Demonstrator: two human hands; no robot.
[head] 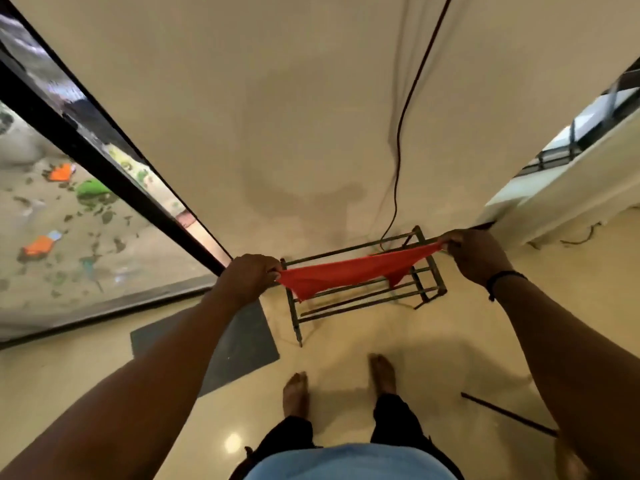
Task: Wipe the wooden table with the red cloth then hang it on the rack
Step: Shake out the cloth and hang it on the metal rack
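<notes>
The red cloth is stretched wide between my two hands, just above a low metal rack that stands on the floor against the cream wall. My left hand pinches the cloth's left end over the rack's left post. At the rack's right end, my right hand grips the other end of the cloth. The cloth sags in the middle and two corners hang down over the rack's bars; whether it touches them I cannot tell. No wooden table is in view.
A black-framed glass door runs along the left. A dark mat lies on the shiny floor beside the rack. A black cable hangs down the wall to the rack. A thin dark rod lies at the right. My bare feet stand before the rack.
</notes>
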